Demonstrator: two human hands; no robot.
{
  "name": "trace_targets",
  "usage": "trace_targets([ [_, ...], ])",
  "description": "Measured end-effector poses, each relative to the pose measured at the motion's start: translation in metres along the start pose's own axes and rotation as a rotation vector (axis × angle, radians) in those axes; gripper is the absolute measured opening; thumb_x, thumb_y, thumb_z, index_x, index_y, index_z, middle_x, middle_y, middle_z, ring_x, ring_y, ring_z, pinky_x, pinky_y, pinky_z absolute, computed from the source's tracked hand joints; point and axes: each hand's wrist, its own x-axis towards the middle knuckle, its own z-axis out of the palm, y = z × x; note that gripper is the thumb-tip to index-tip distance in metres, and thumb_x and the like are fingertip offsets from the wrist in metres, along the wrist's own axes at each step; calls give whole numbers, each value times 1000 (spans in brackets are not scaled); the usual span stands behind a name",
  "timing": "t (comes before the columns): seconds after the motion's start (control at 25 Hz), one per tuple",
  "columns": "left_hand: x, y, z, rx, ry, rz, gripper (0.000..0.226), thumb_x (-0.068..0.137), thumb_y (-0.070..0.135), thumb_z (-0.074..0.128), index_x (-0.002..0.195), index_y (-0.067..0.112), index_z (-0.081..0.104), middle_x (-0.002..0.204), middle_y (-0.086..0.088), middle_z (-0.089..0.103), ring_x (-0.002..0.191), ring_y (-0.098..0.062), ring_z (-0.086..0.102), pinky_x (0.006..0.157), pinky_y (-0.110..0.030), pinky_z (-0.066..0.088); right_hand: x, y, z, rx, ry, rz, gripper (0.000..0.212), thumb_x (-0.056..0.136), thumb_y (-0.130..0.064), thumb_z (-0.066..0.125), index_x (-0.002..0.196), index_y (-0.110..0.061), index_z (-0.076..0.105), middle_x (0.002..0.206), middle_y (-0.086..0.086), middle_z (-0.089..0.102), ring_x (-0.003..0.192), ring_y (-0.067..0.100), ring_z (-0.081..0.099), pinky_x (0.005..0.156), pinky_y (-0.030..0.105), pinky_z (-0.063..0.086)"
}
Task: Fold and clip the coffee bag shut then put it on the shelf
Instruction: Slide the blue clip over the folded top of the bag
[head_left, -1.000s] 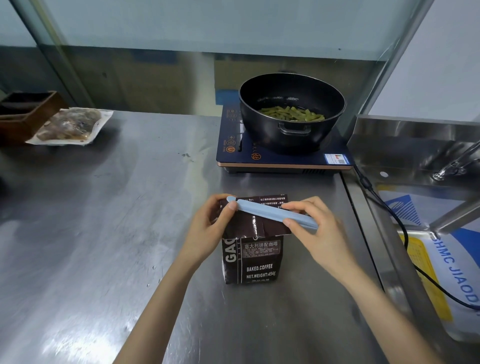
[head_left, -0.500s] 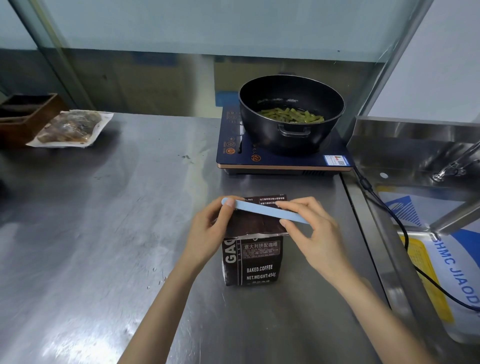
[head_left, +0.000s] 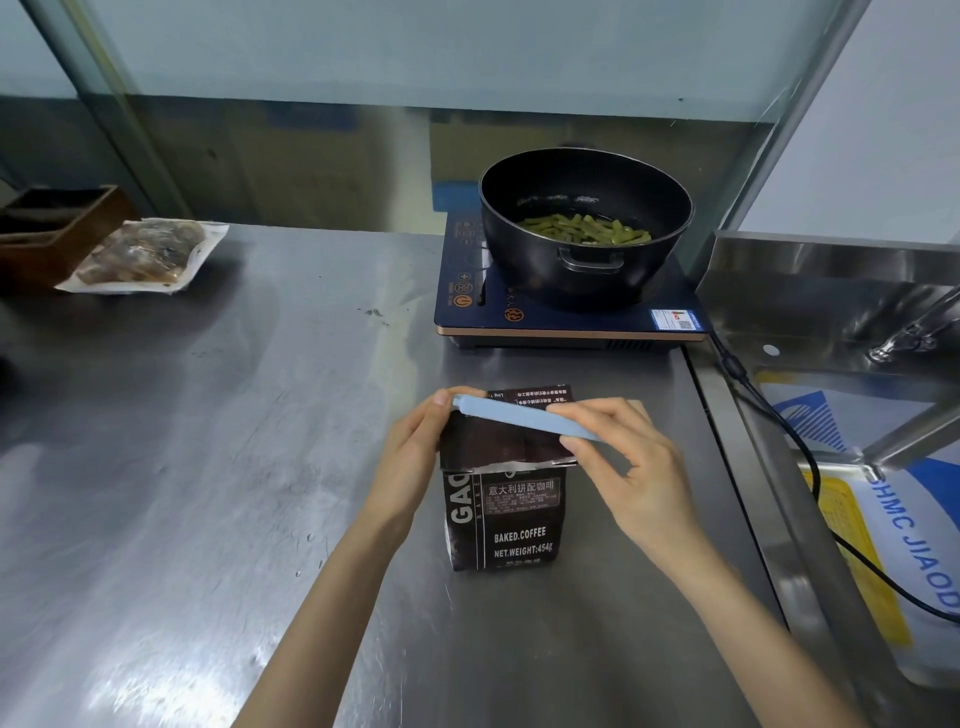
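Note:
A dark coffee bag (head_left: 506, 519) stands upright on the steel counter (head_left: 208, 467), its top folded over toward me. A long pale-blue clip (head_left: 511, 415) lies across the fold at the top of the bag. My left hand (head_left: 415, 457) pinches the clip's left end and the bag's top corner. My right hand (head_left: 628, 467) grips the clip's right end between thumb and fingers. No shelf is in view.
A black pot (head_left: 584, 260) of green beans sits on a blue induction cooker (head_left: 519, 322) behind the bag. Its black cable (head_left: 789, 431) runs down the right side. A sink (head_left: 841, 312) lies to the right. A sealed food packet (head_left: 143, 254) and a wooden box (head_left: 57, 228) sit far left.
Both hands have pressed the clip down and levelled it along the fold. The clip's right end has swung up and back.

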Motion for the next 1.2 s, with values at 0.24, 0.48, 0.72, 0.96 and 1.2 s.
trace_targets([
  [0.24,-1,1,3,38,37,14,34,94,31,30,92,28,63,92,11,66,76,10,60,65,-4,47,-7,3,-15,65,-98,87,19,77,-25,60,95,-30,63,99,-16,55,92,-9,52,80,1,37],
  [0.48,-2,4,2,48,9,28,27,93,29,34,97,30,61,95,12,64,77,13,59,64,-2,46,-13,8,-25,215,-147,197,15,75,-22,65,78,-36,61,95,-17,59,84,5,57,73,11,46],
  [0.72,-7,-1,-6,10,-43,17,43,87,12,50,120,39,44,106,6,60,88,8,61,73,-6,49,-4,16,-52,376,60,326,25,81,-3,58,79,-28,60,76,-28,66,67,-3,59,66,5,47],
  [0.96,-11,-6,-9,6,-58,-30,60,84,9,54,134,32,30,117,5,57,90,8,62,69,-6,49,11,15,-51,336,-115,396,22,81,-4,60,76,-25,59,83,-14,62,64,-4,54,61,4,42],
  [1.2,-14,-8,-13,-22,-64,-80,75,80,8,59,139,30,17,142,6,37,108,5,53,79,-7,50,22,9,-33,338,-243,379,25,80,-5,61,87,-29,58,96,-12,62,78,-11,59,73,2,45],
])
